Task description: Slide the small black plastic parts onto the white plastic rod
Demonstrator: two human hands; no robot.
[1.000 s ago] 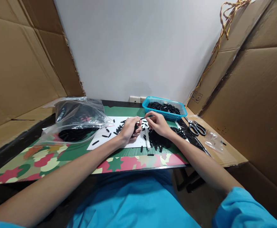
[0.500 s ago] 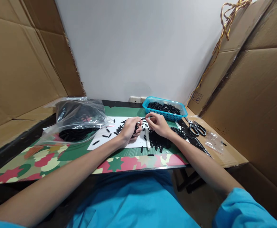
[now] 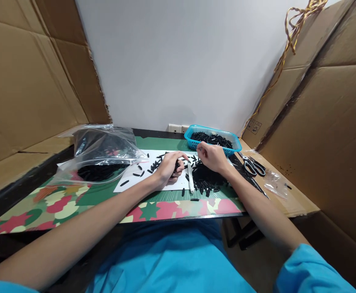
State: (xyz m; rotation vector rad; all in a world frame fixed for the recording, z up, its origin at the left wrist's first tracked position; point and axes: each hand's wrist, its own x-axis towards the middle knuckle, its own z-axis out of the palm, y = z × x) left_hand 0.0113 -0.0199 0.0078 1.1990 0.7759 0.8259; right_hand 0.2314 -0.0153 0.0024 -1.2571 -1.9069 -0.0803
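My left hand [image 3: 167,167] is over a white sheet [image 3: 123,175], its lower fingers curled around small black elongated pieces [image 3: 177,166]. Its thumb and forefinger stretch forward to the right. My right hand [image 3: 212,156] is closed with fingertips together, just in front of the blue basket; whatever it pinches, if anything, is too small to make out. Below it lies a heap of black pieces [image 3: 207,179]. A narrow whitish strip [image 3: 190,178] lies between the heap and my left hand. More black pieces [image 3: 155,164] are scattered on the sheet.
A blue basket [image 3: 238,145] of black pieces stands at the back. Clear plastic bags [image 3: 104,142], one with black pieces inside, lie left. To the right are scissors [image 3: 250,166] and a small clear bag [image 3: 275,184]. Cardboard walls [image 3: 327,134] flank the table.
My right hand has moved right, away from my left fingertips, where a black piece was held between the hands. My left hand stays nearly in place, still holding black pieces.
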